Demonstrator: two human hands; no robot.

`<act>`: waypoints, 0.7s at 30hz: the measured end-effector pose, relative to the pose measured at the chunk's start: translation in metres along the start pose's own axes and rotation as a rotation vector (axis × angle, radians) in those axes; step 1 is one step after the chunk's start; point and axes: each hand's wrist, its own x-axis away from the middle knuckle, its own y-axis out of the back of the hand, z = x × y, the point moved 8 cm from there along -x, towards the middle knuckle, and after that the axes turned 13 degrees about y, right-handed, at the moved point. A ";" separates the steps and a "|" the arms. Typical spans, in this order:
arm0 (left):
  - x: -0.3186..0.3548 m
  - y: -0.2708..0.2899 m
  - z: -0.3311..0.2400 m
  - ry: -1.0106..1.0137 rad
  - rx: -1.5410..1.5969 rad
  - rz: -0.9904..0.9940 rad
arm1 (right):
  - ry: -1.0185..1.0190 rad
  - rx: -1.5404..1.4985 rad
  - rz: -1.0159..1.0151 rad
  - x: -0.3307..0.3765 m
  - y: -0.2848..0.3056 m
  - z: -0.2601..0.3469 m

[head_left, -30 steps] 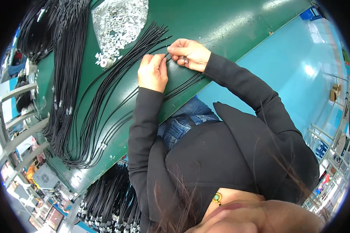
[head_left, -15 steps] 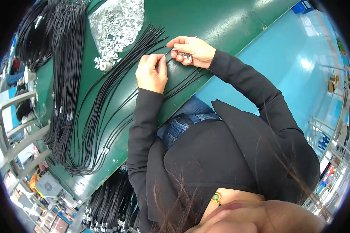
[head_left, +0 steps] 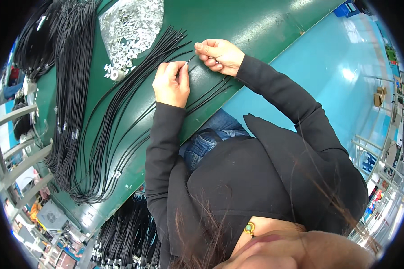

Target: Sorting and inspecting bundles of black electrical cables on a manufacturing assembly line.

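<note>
My left hand (head_left: pixel 171 86) pinches a thin black cable (head_left: pixel 191 58) near its end, the tip sticking out toward my right hand. My right hand (head_left: pixel 221 57) is just beyond that tip, thumb and forefinger pressed together and the other fingers curled. Small shiny metal pieces (head_left: pixel 217 62) show in the curled fingers; whether the fingertips pinch one, I cannot make out. Under and beside my left hand lies a loose fan of black cables (head_left: pixel 116 107), their ends pointing up the table. More cable ends (head_left: pixel 215 92) lie close to my right wrist.
On the green table (head_left: pixel 238 22) lies a clear bag (head_left: pixel 134 27) of small silvery pieces, some spilled beside a white roll (head_left: pixel 117 75). A thick bundle of black cables (head_left: pixel 72 103) lies at the left. Below the near edge hang more cables (head_left: pixel 130 233). Metal rails (head_left: pixel 20 114) stand at far left.
My right hand has drawn slightly up and away from the cable tip, and its fingers have curled further over the metal pieces. My left hand keeps its pinch on the cable.
</note>
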 end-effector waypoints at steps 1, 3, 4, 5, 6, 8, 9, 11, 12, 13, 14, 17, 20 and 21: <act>0.000 0.000 0.000 0.000 -0.004 -0.003 | -0.007 -0.011 0.013 0.000 0.000 0.000; 0.000 -0.002 0.000 0.002 -0.005 0.007 | -0.003 0.014 0.017 0.000 0.000 0.001; 0.001 -0.003 0.000 0.004 -0.005 0.015 | 0.001 0.040 0.023 0.000 -0.001 0.001; 0.001 -0.004 0.000 0.007 -0.006 0.023 | 0.005 0.067 0.028 0.000 -0.001 0.001; 0.002 -0.004 0.000 0.008 -0.006 0.024 | 0.003 0.066 0.027 0.000 -0.001 0.001; 0.002 -0.004 -0.004 -0.001 -0.049 0.038 | 0.024 0.122 0.021 -0.001 -0.002 0.002; 0.002 -0.005 -0.005 -0.005 -0.071 0.045 | 0.034 0.151 0.018 -0.002 -0.002 0.003; 0.004 -0.006 -0.006 -0.054 -0.084 0.023 | 0.060 0.252 -0.004 -0.001 -0.003 0.007; 0.005 -0.006 -0.009 -0.108 -0.094 0.004 | 0.091 0.354 -0.029 0.001 -0.004 0.014; 0.007 -0.006 -0.013 -0.162 -0.105 -0.015 | 0.122 0.456 -0.055 0.001 -0.003 0.019; 0.008 -0.006 -0.013 -0.162 -0.105 -0.013 | 0.121 0.455 -0.056 0.000 -0.004 0.018; 0.010 -0.009 -0.011 -0.124 -0.165 0.027 | 0.025 0.286 -0.079 -0.004 -0.001 0.005; 0.013 -0.012 -0.010 -0.187 -0.302 0.028 | -0.081 0.066 -0.040 -0.002 -0.004 -0.003; 0.014 -0.013 -0.011 -0.218 -0.370 0.027 | -0.133 -0.043 -0.021 0.000 -0.008 -0.006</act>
